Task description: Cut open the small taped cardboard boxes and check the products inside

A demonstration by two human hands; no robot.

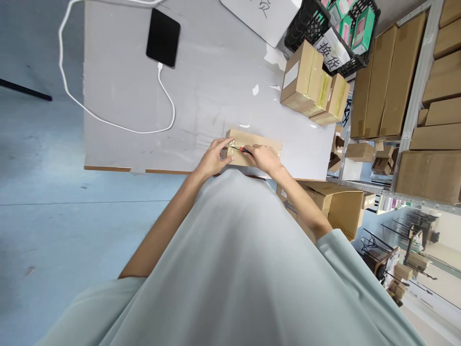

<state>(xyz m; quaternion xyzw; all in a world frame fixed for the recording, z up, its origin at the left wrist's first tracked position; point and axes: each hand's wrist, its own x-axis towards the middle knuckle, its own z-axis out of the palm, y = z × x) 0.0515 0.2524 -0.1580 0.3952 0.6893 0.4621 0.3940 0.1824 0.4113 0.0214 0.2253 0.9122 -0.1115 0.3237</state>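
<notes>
A small cardboard box [264, 140] lies at the near edge of the table, with shiny clear tape along its top. My left hand [213, 156] grips the box's left end, forefinger on the top and thumb at the near side. In my closed right hand [263, 157] is a red and black utility knife [245, 150]. Its thin tip points left and lies over the tape between my two hands. Whether the tip has gone into the tape I cannot make out. My right palm hides part of the box's right half.
On the grey table [122, 86] a black phone [163, 38] is plugged into a white cable [173, 113]. Taped boxes [302, 77] and a black crate [309, 24] stand at the far right. An open carton [345, 206] is below the table's right end, near shelves [414, 72].
</notes>
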